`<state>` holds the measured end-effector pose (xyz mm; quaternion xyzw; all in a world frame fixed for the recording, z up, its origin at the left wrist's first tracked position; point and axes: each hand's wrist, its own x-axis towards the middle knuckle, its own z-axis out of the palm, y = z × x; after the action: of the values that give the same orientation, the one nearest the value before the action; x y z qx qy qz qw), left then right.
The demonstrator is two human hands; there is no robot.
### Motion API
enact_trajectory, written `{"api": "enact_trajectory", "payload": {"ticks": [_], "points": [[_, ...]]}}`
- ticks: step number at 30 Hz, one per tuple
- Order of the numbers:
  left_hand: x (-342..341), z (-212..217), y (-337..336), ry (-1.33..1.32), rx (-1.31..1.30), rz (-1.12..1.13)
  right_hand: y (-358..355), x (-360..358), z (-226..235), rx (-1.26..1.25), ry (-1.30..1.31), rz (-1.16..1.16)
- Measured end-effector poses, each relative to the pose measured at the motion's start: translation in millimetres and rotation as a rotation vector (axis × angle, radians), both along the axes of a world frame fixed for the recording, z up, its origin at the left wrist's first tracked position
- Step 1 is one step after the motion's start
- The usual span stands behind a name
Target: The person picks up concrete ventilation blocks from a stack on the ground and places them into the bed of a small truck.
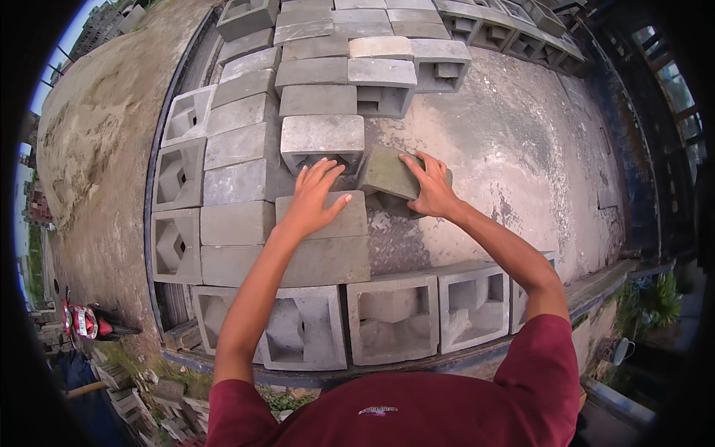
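Note:
A grey-green concrete block (389,173) sits tilted on the bed's floor, right of the stacked rows. My right hand (436,188) grips its right side, thumb on the near side and fingers on the far side. My left hand (314,197) is open with fingers spread. It hovers over the gap between a pale hollow block (322,134), whose cavity faces me, and a flat-topped grey block (346,216). Whether its fingertips touch either block I cannot tell.
Rows of concrete blocks (238,153) fill the left and far side. More hollow blocks (393,316) line the near edge, their openings up. The bed's dusty floor (514,149) stretches to the right. A red motorcycle (88,322) stands on the ground outside, lower left.

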<state>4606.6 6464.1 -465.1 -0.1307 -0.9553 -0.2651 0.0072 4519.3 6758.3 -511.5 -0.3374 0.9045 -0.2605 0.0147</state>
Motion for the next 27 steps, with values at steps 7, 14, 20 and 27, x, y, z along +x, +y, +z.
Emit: {"api": "enact_trajectory", "payload": {"ticks": [7, 14, 20, 27], "points": [[48, -15, -4, -0.068, -0.213, -0.11, 48, 27, 6, 0.058, -0.017, -0.094], [70, -30, 35, -0.005, -0.185, -0.119, 86, 72, 21, 0.089, 0.037, -0.16], [86, -25, 70, -0.038, 0.274, -0.001, 102, 106, 59, -0.05, 0.14, -0.324], [85, -47, 135, -0.307, 1.026, 0.206, 104, 145, 107, -0.297, 0.264, -0.539]]}}
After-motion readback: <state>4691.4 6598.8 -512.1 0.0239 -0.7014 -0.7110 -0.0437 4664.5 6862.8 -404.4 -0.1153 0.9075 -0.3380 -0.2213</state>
